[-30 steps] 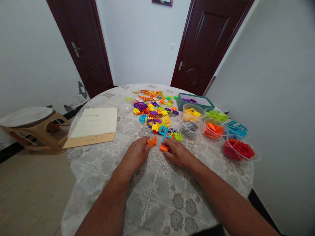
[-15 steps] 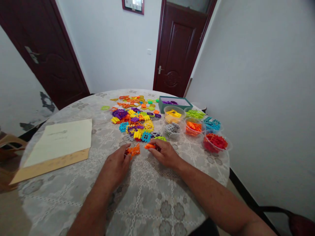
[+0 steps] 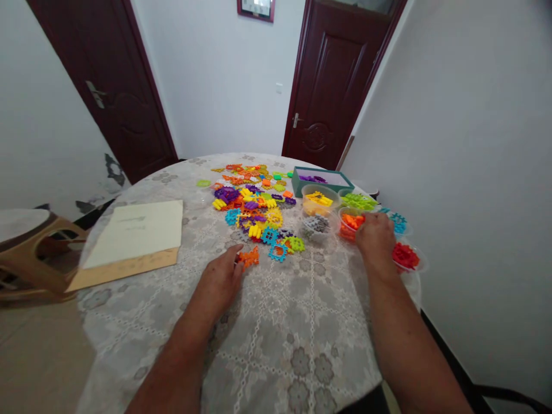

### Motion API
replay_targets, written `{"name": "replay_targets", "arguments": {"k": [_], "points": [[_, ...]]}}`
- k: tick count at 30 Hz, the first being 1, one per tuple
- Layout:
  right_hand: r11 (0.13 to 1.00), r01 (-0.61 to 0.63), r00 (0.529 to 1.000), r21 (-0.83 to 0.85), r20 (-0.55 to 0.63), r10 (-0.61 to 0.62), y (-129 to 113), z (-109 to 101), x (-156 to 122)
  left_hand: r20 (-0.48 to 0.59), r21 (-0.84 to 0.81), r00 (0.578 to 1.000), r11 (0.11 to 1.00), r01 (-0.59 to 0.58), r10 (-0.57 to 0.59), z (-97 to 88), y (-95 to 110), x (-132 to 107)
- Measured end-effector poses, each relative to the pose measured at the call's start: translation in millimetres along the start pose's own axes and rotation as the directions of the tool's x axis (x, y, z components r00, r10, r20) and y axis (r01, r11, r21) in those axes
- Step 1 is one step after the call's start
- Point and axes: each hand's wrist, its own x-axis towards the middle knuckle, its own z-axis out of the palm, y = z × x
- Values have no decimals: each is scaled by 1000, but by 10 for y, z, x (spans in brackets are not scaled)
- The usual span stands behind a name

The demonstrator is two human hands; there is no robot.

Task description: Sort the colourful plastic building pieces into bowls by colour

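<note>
The left hand (image 3: 219, 280) rests flat, fingertips touching an orange toothed piece (image 3: 249, 257): light, stiff plastic, best pinched by its edges. The right hand (image 3: 376, 234) hovers at the orange-filled cup (image 3: 350, 223); its grip cannot be told.

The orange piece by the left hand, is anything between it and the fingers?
No. The left hand lies on the tablecloth with its fingertips right at the orange piece; nothing visible sits between them. The loose pile lies farther back.

We recorded an orange piece (image 3: 249, 257), a teal box (image 3: 321, 181), red pieces in a clear bowl (image 3: 405, 256), and a grey floral-lace surface (image 3: 280, 322).
</note>
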Motion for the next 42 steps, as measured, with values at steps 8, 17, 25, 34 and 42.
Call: {"name": "replay_targets", "arguments": {"k": [8,17,25,34,42], "points": [[929,258,966,264,-73,-248,-320,-27,-83,-12,-19,1000,1000,0,-1,5,-5,-19],[733,466,668,495,346,-658,-1088,96,-767,42,3,998,999,37,-37,-6,23,-16],[767,381,663,516,427,-616,-1029,189,-754,79,41,997,999,-13,10,26,-24,-33],[657,344,596,671,384,-705,-927,96,-658,82,31,997,1000,-4,1,9,15,-28],[652,406,664,640,283,-692,-1142,45,-858,92,17,995,1000,-26,24,15,26,-35]]}}
